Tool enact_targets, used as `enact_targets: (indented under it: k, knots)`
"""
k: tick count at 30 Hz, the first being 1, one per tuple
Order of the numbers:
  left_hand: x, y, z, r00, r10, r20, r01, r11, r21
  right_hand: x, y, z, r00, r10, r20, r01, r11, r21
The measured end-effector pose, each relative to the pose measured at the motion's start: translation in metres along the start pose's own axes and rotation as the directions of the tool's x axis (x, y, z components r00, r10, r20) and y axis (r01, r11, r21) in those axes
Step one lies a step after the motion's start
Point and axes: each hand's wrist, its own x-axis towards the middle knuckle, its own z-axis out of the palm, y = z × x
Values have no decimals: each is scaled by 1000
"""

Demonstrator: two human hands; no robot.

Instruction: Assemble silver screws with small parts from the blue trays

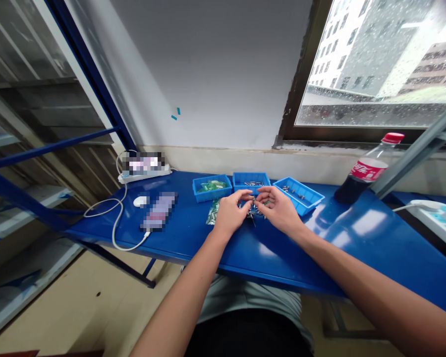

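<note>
Left hand [233, 212] and right hand [278, 208] bent over metal parts [251, 215]

A person works seated at a blue table [375, 243], both hands curled with thumbs and fingertips drawn close together. The parts lie in a loose heap at 12 o'clock from the body, under and between the fingertips, some hidden by them; whether either hand grips one cannot be told. At 9 o'clock, just beside the left hand, lies a clear packet [212, 213] with green in it.

Three blue bins fan out behind: the left bin [213, 197] at 10 o'clock, holding green pieces; the middle bin [250, 176] at 12, with slim metal pieces; the right bin [313, 205] at 2, with a few small metal pieces.

Well apart, at 9 o'clock, is a phone [159, 210], its screen masked and a white cable [114, 233] at its end. At 2 o'clock stands a red-capped bottle [369, 168] of dark drink, its red label bearing white lettering too unclear to read with certainty. Beyond, at 1 o'clock, buildings show through a spotted window [379, 64].
</note>
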Motion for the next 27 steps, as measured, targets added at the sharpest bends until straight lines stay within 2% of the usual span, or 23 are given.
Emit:
enact_targets:
  k: [4, 8, 10, 12, 15, 19, 22, 27]
  knots:
    - [-1, 2, -1, 1000, -20, -2, 19, 998, -55, 0, -1, 1, 1000, -19, 5, 20, 999, -38]
    - [-1, -3, 2, 999, 33, -12, -32, 997, 65, 4, -9, -7, 991, -132, -39, 121, 971, -208]
    - [-1, -6, 4, 995, 90, 43, -95, 982, 161, 9, -10, -18, 963, -253, -89, 204, 907, -368]
    - [-2, -7, 5, 983, 141, 120, -165, 960, 226, 15, -8, -33, 935, -346, -73, 255, 802, -540]
    - [-4, -6, 4, 961, 176, 214, -231, 935, 269, 22, 2, -59, 927, -373, -41, 233, 657, -717]
    - [-6, -5, 4, 942, 156, 295, -252, 914, 320, 26, 14, -81, 919, -389, -61, 168, 529, -832]
    - [-4, -9, 6, 938, 141, 315, -255, 899, 355, 25, 11, -81, 918, -391, -69, 165, 535, -828]
    - [0, -16, 8, 942, 148, 300, -258, 892, 371, 16, -5, -55, 930, -366, 39, 279, 633, -723]
